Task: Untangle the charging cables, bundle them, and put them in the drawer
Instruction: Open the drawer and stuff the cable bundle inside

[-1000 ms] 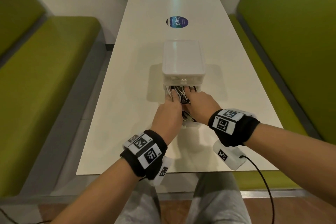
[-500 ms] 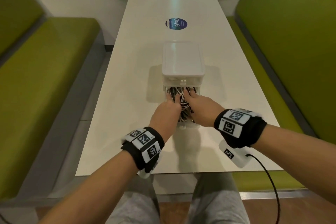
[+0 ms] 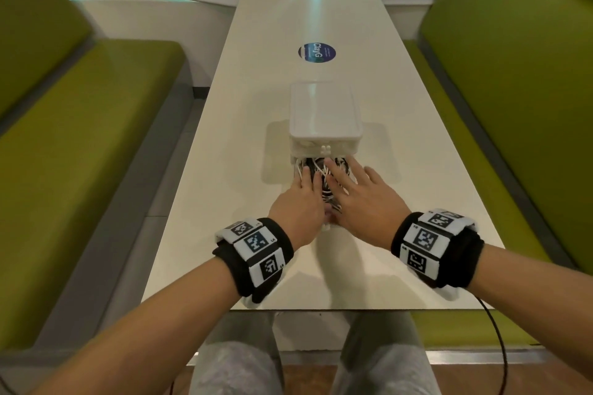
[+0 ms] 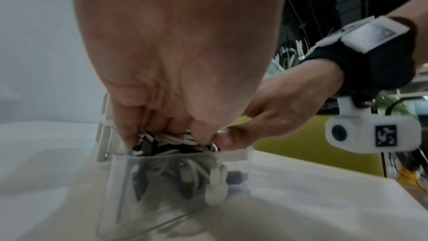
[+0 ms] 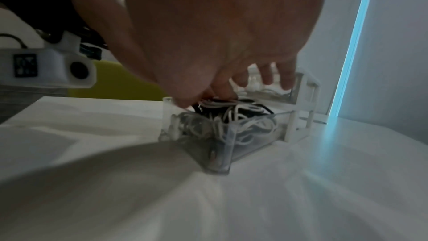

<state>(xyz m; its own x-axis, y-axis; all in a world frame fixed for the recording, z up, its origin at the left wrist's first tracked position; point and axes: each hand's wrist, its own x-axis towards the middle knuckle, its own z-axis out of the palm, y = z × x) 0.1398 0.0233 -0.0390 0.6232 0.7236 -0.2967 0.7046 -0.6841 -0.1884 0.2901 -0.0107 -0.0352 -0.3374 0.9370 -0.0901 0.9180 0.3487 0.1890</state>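
Note:
A white drawer unit stands mid-table, its clear drawer pulled out toward me. A tangle of black and white charging cables fills the drawer. My left hand lies flat on the left of the pile, fingers straight. My right hand lies on the right of it with fingers spread. In the left wrist view my left hand presses the cables below the rim of the drawer. In the right wrist view my right hand bears on the cables in the drawer.
The long white table has a round blue sticker beyond the unit. Green benches run along the left and right. A black lead hangs from my right wrist camera past the near table edge.
Both hands slid forward over the drawer with the cables. Their fingers, earlier tucked into the tangle, now lie flat on it; the right hand's fingers have spread.

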